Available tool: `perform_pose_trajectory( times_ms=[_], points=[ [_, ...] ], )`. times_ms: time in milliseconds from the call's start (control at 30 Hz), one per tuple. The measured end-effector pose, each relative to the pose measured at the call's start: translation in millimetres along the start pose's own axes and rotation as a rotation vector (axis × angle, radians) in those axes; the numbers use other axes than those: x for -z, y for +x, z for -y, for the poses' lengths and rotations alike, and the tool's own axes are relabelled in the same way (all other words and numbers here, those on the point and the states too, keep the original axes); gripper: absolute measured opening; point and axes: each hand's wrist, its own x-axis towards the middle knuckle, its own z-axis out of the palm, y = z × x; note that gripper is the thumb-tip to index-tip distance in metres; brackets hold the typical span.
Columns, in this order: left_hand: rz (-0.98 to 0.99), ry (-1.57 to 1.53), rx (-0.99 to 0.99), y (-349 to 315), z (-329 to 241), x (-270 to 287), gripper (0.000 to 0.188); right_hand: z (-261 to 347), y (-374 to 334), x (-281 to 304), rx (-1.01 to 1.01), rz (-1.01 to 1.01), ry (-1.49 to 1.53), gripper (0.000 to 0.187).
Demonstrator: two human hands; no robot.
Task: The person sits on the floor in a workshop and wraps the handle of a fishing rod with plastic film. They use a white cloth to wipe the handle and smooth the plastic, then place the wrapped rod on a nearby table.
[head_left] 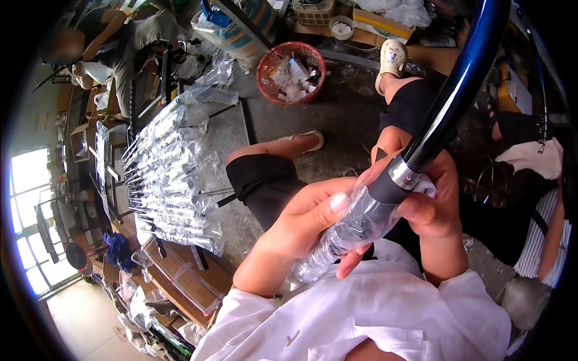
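Note:
A glossy blue-black pole [457, 96], apparently a fishing rod, slants from the upper right toward my chest and looks bent near the rim. Its lower part has a silver collar [402, 173] and a dark grip sleeved in crinkled clear plastic [349, 225]. My left hand [301, 219] wraps the sleeved grip, thumb on top, a fingertip showing underneath. Around the collar closes my right hand [436, 198], its thumb by the dark band. A bit of white cloth or paper [425, 186] pokes out between that hand and the pole.
Several plastic-sleeved rods [174, 174] lie side by side on a rack at the left. A red basket [260, 78] with white scraps stands on the floor ahead. Cardboard boxes [180, 283] sit at lower left. Other people [111, 54] are at far left and at right.

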Motion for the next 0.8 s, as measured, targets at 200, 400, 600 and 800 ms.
perform_pose_trajectory(
  times_ms=[200, 400, 600, 800],
  points=[
    [-0.075, 0.031, -0.119, 1.6, 3.6, -5.6, 0.044, 4.1, -1.8, -6.9, 0.052, -0.028, -0.034, 0.033],
    [-0.140, 0.127, -0.288, -2.9, 5.7, -7.9, 0.045, 14.1, -2.0, -21.9, 0.065, -0.143, -0.147, 0.038],
    [-0.050, 0.048, -0.271, -2.7, 12.8, -2.6, 0.036, 18.8, 4.6, -27.8, -0.005, -0.176, -0.111, 0.030],
    [-0.031, -0.025, -0.220, -2.1, 9.5, -4.0, 0.030, 12.1, 3.9, -32.7, -0.087, -0.224, 0.009, 0.040]
  ],
)
